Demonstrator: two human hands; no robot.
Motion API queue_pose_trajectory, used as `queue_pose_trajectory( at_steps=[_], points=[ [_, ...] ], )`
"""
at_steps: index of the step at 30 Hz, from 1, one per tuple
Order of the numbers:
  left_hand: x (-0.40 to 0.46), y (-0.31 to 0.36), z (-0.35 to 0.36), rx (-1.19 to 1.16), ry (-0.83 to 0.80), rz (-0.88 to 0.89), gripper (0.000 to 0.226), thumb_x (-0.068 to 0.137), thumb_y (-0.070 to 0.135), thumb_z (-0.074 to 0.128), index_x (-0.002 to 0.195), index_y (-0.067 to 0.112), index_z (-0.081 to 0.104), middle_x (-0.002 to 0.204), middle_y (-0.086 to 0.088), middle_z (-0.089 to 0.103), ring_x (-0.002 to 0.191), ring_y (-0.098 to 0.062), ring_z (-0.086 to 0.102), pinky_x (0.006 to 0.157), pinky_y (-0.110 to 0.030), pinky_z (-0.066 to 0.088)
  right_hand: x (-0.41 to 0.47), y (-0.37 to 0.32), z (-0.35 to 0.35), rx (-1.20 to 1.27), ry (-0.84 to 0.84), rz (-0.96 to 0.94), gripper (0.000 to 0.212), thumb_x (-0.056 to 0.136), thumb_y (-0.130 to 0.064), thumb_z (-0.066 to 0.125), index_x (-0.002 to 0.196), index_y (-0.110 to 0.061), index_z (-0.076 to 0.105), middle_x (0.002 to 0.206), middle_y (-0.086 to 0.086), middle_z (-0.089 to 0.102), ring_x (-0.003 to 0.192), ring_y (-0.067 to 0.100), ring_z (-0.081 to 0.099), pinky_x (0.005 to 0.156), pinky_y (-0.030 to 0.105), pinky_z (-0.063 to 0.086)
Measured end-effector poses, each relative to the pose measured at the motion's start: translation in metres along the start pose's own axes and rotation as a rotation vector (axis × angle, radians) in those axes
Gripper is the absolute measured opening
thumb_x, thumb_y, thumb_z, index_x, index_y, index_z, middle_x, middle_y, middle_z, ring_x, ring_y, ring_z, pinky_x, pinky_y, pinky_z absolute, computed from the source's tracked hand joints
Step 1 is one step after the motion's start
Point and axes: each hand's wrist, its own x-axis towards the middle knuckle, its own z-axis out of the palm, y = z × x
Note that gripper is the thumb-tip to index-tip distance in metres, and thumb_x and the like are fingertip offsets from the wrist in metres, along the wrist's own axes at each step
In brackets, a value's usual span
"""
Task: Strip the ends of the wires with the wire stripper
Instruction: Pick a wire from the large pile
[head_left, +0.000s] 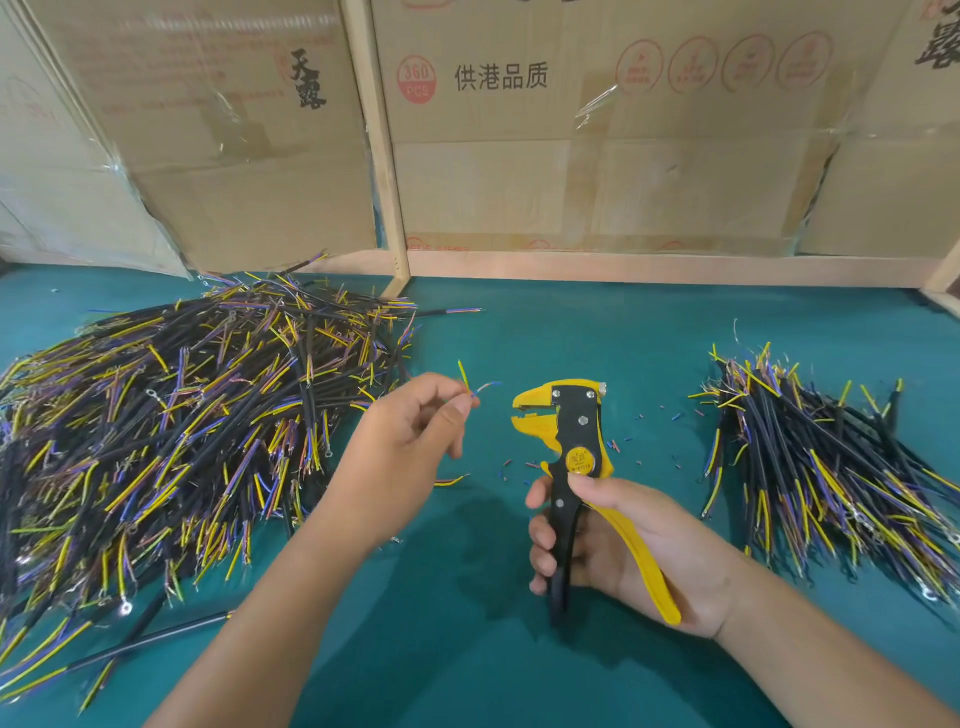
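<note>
My left hand (402, 447) pinches a thin wire (470, 384) between thumb and forefinger; its yellow and blue cores stick up and to the right. A short gap separates the blue tip from the jaws of the yellow and black wire stripper (569, 441). My right hand (628, 551) grips the stripper's handles and holds it upright above the table, jaws pointing left. Part of the wire is hidden inside my left hand.
A big heap of black cables with yellow and blue cores (171, 431) fills the left of the green table (467, 649). A smaller heap (826, 467) lies at the right. Tiny insulation scraps (615, 447) dot the middle. Cardboard boxes (597, 130) stand behind a wooden frame.
</note>
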Motion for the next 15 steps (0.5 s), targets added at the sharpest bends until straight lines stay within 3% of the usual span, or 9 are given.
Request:
queue_pose_trajectory(
  at_steps=[3,6,8,15],
  points=[
    [0.0022,0.0016,-0.0015,-0.445,0.061,-0.174,0.016,0.105,0.011,0.043,0.095,0.008,0.055,0.069,-0.002,0.065,0.046,-0.011,0.041,0.044,-0.019,0.036,0.0011,0.0010,0.0015,0.018,0.022,0.019,0.036,0.089,-0.032,0.067,0.109,-0.003,0.062,0.087,0.019,0.054,0.076,0.034,0.055,0.082,0.051,0.051],
    [0.0044,0.0043,-0.0050,-0.720,0.096,-0.234,0.016,0.106,0.013,0.040,0.100,0.008,0.053,0.093,-0.013,0.076,0.068,-0.019,0.069,0.061,-0.024,0.055,0.0013,0.0008,0.0015,0.032,0.033,0.034,0.033,0.091,-0.031,0.062,0.108,-0.003,0.063,0.086,0.019,0.054,0.076,0.034,0.055,0.082,0.051,0.051],
    [0.0051,0.0045,-0.0054,-0.804,0.124,-0.246,0.017,0.107,0.014,0.039,0.099,0.009,0.053,0.101,-0.017,0.075,0.081,-0.023,0.074,0.069,-0.027,0.059,0.0019,0.0008,0.0020,0.033,0.040,0.041,0.033,0.090,-0.031,0.062,0.108,-0.003,0.062,0.086,0.019,0.055,0.076,0.034,0.055,0.082,0.051,0.051],
    [0.0061,0.0045,0.0038,-0.956,0.187,-0.242,0.017,0.107,0.011,0.037,0.100,0.006,0.051,0.106,-0.022,0.073,0.097,-0.028,0.073,0.076,-0.030,0.059,0.0014,0.0021,0.0057,0.064,0.083,0.026,0.031,0.087,-0.025,0.064,0.107,-0.002,0.062,0.090,0.021,0.059,0.079,0.036,0.060,0.085,0.054,0.054]
  ],
)
